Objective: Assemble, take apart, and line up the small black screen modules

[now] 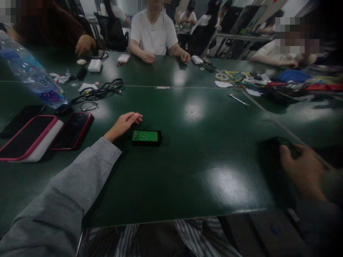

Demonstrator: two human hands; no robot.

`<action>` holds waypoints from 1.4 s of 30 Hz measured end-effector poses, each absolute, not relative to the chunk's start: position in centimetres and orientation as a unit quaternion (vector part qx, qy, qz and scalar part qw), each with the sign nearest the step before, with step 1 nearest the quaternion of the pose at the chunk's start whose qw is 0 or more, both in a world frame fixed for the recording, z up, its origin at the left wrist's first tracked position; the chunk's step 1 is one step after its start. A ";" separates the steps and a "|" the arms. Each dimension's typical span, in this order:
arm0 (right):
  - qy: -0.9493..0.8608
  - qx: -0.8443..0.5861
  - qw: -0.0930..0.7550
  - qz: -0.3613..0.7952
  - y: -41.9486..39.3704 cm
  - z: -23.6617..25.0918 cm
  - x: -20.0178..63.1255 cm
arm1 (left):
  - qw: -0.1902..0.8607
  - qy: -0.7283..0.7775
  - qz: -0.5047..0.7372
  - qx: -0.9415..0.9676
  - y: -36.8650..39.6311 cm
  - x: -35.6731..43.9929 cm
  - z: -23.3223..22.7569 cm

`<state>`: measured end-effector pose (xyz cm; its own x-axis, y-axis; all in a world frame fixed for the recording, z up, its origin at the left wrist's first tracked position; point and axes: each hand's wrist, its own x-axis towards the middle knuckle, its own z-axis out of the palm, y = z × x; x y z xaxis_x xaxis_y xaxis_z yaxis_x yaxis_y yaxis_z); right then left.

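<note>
Left hand (124, 124) rests on green table (187, 171), fingers loose and spread, holding nothing. Circuit board (146, 137) lies flat just beside it, at hand's 4 o'clock, not touching; long axis runs 9-to-3 across view. Right hand (302, 167) well apart at board's 3 o'clock, near table edge, fingers curled over dark object; blur hides whether it grips. Left hand far nearer board. Two phones (71, 131) at 9 o'clock, cables (99, 93) at 11, wrench (238, 100) at 1.
</note>
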<state>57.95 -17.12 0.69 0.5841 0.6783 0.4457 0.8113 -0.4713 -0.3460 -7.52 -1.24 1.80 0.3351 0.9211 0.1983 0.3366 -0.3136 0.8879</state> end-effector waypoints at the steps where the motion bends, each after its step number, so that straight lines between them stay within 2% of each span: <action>1: -0.419 -0.861 0.259 -0.124 -15.4 0.9 56.1 | 0.391 0.436 0.375 0.719 -1.2 -7.6 1.7; 3: -0.479 -0.829 0.268 -0.108 -11.8 1.5 50.7 | 0.393 0.433 0.374 0.719 -1.0 -7.8 1.6; 8: -0.695 -0.643 0.321 -0.014 -3.9 2.4 34.8 | 0.386 0.435 0.381 0.719 -1.1 -7.8 1.6; 11: -0.767 -0.549 0.330 0.033 -2.1 2.2 27.1 | 0.391 0.439 0.389 0.709 -1.3 -7.6 1.8; 14: -0.799 -0.443 0.394 0.097 -2.8 2.3 22.3 | 0.398 0.442 0.395 0.700 -1.4 -7.6 1.9; 20: -0.737 -0.455 0.459 0.198 -4.9 2.0 20.9 | 0.401 0.442 0.399 0.696 -1.5 -7.4 2.2; 27: -0.761 -0.415 0.388 0.313 -5.0 2.3 21.2 | 0.399 0.444 0.389 0.702 -1.5 -7.4 2.2; 35: -0.778 -0.375 0.350 0.362 -6.0 2.4 20.8 | 0.399 0.445 0.357 0.718 -1.5 -7.6 2.5; 42: -0.810 -0.358 0.329 0.328 -6.7 2.1 20.4 | 0.403 0.444 0.356 0.717 -1.9 -7.4 2.8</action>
<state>20.37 -6.71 2.09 -0.5276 0.7956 0.2976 0.3650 0.5287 -0.7664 -7.36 -1.90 2.83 0.3514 0.9236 0.1530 0.3501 -0.2812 0.8935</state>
